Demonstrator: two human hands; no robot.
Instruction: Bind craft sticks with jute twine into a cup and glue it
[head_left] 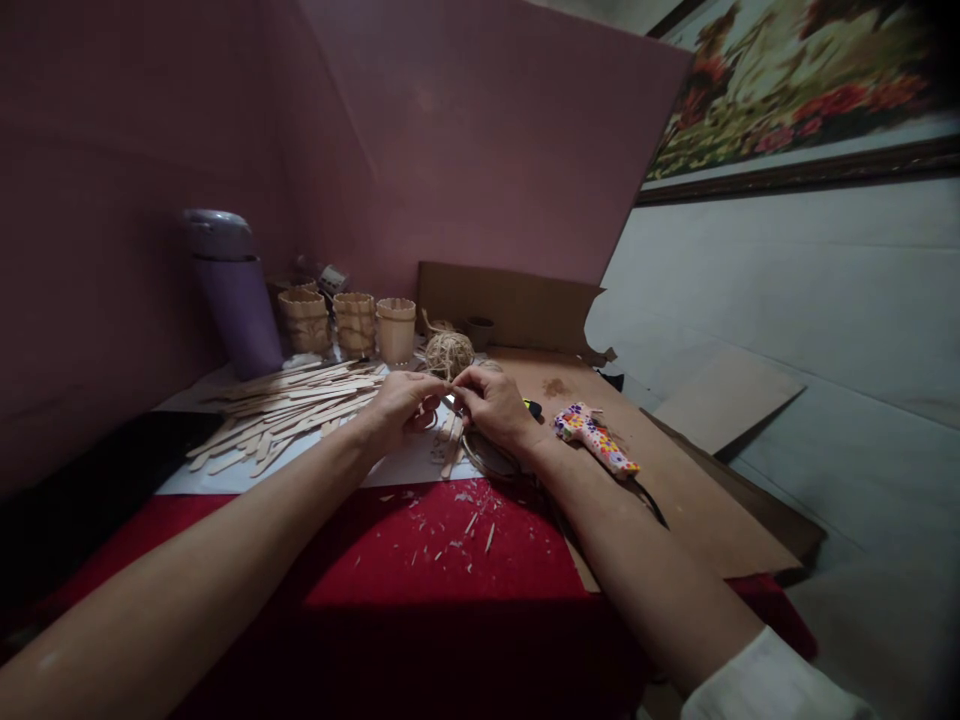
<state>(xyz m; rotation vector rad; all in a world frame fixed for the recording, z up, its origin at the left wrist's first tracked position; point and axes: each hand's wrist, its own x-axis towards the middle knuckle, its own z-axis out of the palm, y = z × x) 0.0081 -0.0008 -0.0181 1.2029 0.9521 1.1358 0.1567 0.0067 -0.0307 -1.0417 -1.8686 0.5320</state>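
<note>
Dimly, left hand [397, 406], right hand [496, 404] pinching small item [450, 403], unidentifiable.

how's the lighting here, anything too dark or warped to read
Head view: dim overall, brightest on the left hand, right hand and wooden sticks; red cloth in front sinks into shadow; wide-lens edges bow the framed picture, corners darken; what lies between the hands is unreadable.

stick pile [292, 405] left | twine ball [448, 352] centre-back | glue gun [596, 437] right, on cardboard [675, 490]
</note>
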